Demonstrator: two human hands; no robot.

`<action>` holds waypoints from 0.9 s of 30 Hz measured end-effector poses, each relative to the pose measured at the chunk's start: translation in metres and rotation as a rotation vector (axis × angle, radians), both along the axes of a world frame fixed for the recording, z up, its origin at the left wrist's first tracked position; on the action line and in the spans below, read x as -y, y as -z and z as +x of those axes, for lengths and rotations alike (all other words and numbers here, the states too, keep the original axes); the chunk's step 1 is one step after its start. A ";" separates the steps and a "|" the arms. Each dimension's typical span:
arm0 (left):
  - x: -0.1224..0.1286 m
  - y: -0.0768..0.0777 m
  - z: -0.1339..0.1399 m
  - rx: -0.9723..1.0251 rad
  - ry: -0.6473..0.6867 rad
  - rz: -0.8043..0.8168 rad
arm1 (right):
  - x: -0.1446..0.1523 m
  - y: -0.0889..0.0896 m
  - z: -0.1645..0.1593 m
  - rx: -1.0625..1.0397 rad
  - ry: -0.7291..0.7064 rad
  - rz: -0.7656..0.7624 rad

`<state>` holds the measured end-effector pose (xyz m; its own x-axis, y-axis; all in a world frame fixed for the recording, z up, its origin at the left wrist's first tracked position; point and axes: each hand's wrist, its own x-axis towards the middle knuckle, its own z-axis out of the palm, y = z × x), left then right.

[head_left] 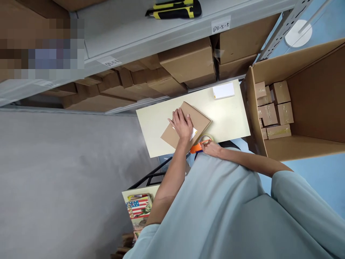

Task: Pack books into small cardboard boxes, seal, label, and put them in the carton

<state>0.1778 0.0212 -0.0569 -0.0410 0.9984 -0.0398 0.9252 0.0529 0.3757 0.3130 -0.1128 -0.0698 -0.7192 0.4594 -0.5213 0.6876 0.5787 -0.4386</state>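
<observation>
A flat brown cardboard box (195, 111) lies at an angle on the pale table (226, 122). My left hand (182, 124) rests on top of it with the fingers stretched out, partly covering a white label (193, 133). Close to my body, at the table's near edge, my right hand (211, 148) is closed around an orange tape dispenser (196, 148). A roll of clear tape (207, 138) shows on the dispenser, next to the box's near side. Part of its handle is hidden by my fingers.
A white label stack (223, 90) sits at the table's far right. To the right stands a large open carton (315, 108) holding several small taped boxes (279, 132). Shelving with cartons (188, 61) runs behind; a utility knife (175, 9) lies on its upper shelf. Colourful packets (139, 207) lie lower left.
</observation>
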 end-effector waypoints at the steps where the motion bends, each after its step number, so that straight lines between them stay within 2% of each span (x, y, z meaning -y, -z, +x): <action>1: 0.002 -0.001 0.000 -0.007 0.009 -0.002 | 0.000 0.001 0.002 0.000 0.001 -0.002; 8: 0.006 0.002 -0.002 0.004 0.006 -0.031 | 0.010 0.002 0.015 -0.016 0.022 0.043; 11: 0.007 0.005 0.001 0.000 -0.005 -0.024 | 0.012 0.000 0.033 0.001 0.037 0.073; 14: 0.008 0.006 0.001 -0.017 0.001 -0.012 | 0.015 -0.005 0.069 0.041 0.069 0.079; 19: 0.008 0.003 0.001 -0.007 -0.002 -0.020 | 0.014 -0.021 0.159 0.058 0.118 0.144; 21: 0.008 0.002 0.002 0.006 -0.004 -0.030 | 0.003 -0.028 0.196 0.111 0.123 0.171; 24: 0.007 0.000 0.003 0.016 -0.005 -0.035 | -0.030 -0.033 0.240 0.256 0.177 0.208; 27: 0.008 0.000 0.004 0.009 -0.005 -0.022 | -0.074 -0.033 0.248 0.342 0.252 0.229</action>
<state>0.1814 0.0137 -0.0567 -0.0458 0.9970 -0.0616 0.9217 0.0660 0.3822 0.5612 -0.0391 -0.0367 -0.3754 0.7277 -0.5740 0.9015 0.4307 -0.0435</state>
